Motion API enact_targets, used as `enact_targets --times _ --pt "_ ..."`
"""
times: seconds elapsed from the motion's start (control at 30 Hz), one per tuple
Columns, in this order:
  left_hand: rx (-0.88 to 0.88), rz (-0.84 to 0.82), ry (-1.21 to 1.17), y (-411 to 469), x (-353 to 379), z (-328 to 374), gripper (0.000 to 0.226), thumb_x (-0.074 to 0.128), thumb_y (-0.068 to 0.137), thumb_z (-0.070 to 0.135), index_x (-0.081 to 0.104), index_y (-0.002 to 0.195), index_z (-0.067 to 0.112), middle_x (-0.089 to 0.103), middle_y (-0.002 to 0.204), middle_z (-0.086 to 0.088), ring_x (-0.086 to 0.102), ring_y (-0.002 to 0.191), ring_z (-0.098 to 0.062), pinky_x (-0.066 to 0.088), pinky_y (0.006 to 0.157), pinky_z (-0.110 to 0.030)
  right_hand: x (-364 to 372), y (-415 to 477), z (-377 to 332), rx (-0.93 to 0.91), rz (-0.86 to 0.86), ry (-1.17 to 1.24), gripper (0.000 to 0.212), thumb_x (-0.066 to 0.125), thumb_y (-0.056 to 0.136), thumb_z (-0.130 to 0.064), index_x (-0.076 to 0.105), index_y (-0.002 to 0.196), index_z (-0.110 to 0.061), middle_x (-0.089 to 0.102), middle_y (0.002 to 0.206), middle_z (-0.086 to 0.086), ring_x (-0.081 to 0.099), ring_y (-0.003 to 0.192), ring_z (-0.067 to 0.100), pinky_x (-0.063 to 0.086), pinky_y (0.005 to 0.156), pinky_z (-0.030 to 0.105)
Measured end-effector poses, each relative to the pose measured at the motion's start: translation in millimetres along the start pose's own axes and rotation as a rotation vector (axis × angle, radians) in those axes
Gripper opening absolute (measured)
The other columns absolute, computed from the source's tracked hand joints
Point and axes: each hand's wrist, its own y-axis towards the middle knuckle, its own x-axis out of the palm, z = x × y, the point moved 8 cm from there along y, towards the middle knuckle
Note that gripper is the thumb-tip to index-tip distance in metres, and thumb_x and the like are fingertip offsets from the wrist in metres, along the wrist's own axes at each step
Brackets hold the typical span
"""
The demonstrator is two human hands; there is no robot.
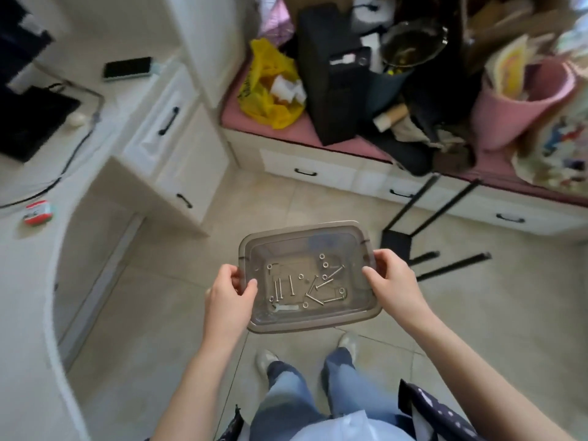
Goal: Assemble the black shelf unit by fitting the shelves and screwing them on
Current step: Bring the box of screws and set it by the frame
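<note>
Both hands are holding a clear plastic tray [305, 323] above the tiled floor: left hand [227, 300] is gripping its left rim, right hand [393, 281] its right rim. Loose screws [291, 285] and nuts [324, 265] are lying inside. Black shelf frame [423, 218] is leaning beyond, right.

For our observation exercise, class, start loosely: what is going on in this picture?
A person stands on the tiled floor, holding a clear plastic tub at waist height. The left hand grips its left rim and the right hand grips its right rim. Loose bolts, nuts and a small flat spanner lie in the tub. The black shelf frame lies tipped on the floor ahead, by the drawers. Nobody is touching it and no screwing has begun.
</note>
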Motion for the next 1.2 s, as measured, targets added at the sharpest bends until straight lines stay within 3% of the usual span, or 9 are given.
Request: enact_targets --times 0.1,0.2,0.27,0.53,0.63,0.7,0.8,0.93,1.2 --pt "0.04 -0.066 0.006 -6.0 48.7 38.1 0.017 0.074 0.088 0.015 0.057 0.093 0.014 0.062 0.078 0.001 0.059 0.081 -0.028 0.038 0.071 -0.033 -47.4 5.7 34.0 0.048 0.055 0.044 0.011 0.061 0.091 -0.007 0.06 0.095 -0.017 0.062 0.084 -0.006 0.054 0.076 0.005 0.038 0.062 0.009" --pt "0.08 -0.108 0.02 -10.1 89.7 73.5 0.017 0.074 0.088 0.014 0.059 0.096 0.012 0.063 0.079 -0.001 0.059 0.084 -0.031 0.044 0.075 -0.036 -87.4 10.4 62.3 0.101 0.109 0.063 0.011 0.06 0.091 -0.006 0.061 0.099 -0.013 0.063 0.087 -0.002 0.056 0.081 0.016 0.039 0.071 0.026" --pt "0.128 -0.156 0.028 -13.7 121.3 101.0 0.017 0.074 0.088 0.014 0.059 0.096 0.012 0.063 0.079 -0.001 0.059 0.083 -0.03 0.044 0.076 -0.037 -118.0 13.3 83.3 0.142 0.169 0.085 0.011 0.06 0.091 -0.006 0.061 0.1 -0.013 0.062 0.086 -0.002 0.056 0.083 0.018 0.038 0.072 0.027" --pt "0.324 -0.34 0.095 -18.6 222.7 206.8 0.016 0.074 0.088 0.016 0.058 0.091 0.015 0.06 0.072 0.008 0.055 0.069 -0.005 0.031 0.062 -0.023 -212.6 14.7 151.0 0.309 0.409 0.182 0.011 0.059 0.09 0.0 0.064 0.1 -0.002 0.065 0.091 0.011 0.057 0.085 0.028 0.043 0.077 0.034" --pt "0.374 -0.409 0.113 -21.1 258.5 239.5 0.017 0.073 0.089 0.016 0.057 0.089 0.018 0.058 0.07 0.009 0.053 0.065 -0.004 0.036 0.06 -0.025 -241.4 16.5 171.1 0.363 0.489 0.182 0.013 0.059 0.089 -0.001 0.064 0.101 -0.002 0.065 0.091 0.01 0.055 0.084 0.027 0.038 0.072 0.03" --pt "0.4 -0.462 0.106 -22.4 279.5 257.9 0.017 0.072 0.089 0.014 0.055 0.088 0.018 0.059 0.071 0.007 0.054 0.065 -0.005 0.038 0.058 -0.014 -256.8 17.7 182.1 0.406 0.528 0.188 0.015 0.06 0.09 -0.002 0.065 0.104 -0.002 0.065 0.094 0.01 0.056 0.087 0.027 0.037 0.074 0.029" --pt "0.436 -0.542 0.124 -24.5 307.3 282.5 0.017 0.071 0.09 0.013 0.055 0.087 0.019 0.062 0.073 0.005 0.056 0.066 -0.005 0.04 0.058 -0.011 -274.9 15.8 197.8 0.481 0.592 0.216 0.019 0.06 0.092 -0.004 0.064 0.111 -0.004 0.064 0.099 0.008 0.057 0.092 0.025 0.037 0.077 0.027" --pt "0.476 -0.62 0.152 -28.0 343.2 311.2 0.015 0.07 0.091 0.014 0.056 0.088 0.018 0.064 0.074 0.003 0.057 0.067 -0.007 0.043 0.06 -0.018 -292.3 15.5 222.7 0.557 0.66 0.271 0.017 0.059 0.092 -0.004 0.064 0.109 -0.006 0.062 0.091 0.002 0.055 0.086 0.021 0.035 0.074 0.025" --pt "0.541 -0.699 0.188 -57.3 403.3 353.6 0.015 0.069 0.092 0.015 0.055 0.087 0.021 0.063 0.073 0.005 0.056 0.067 0.003 0.043 0.056 -0.011 -331.2 11.2 274.0 0.626 0.717 0.312 0.01 0.059 0.092 -0.005 0.06 0.098 -0.013 0.057 0.077 -0.006 0.054 0.08 0.022 0.034 0.065 0.027"
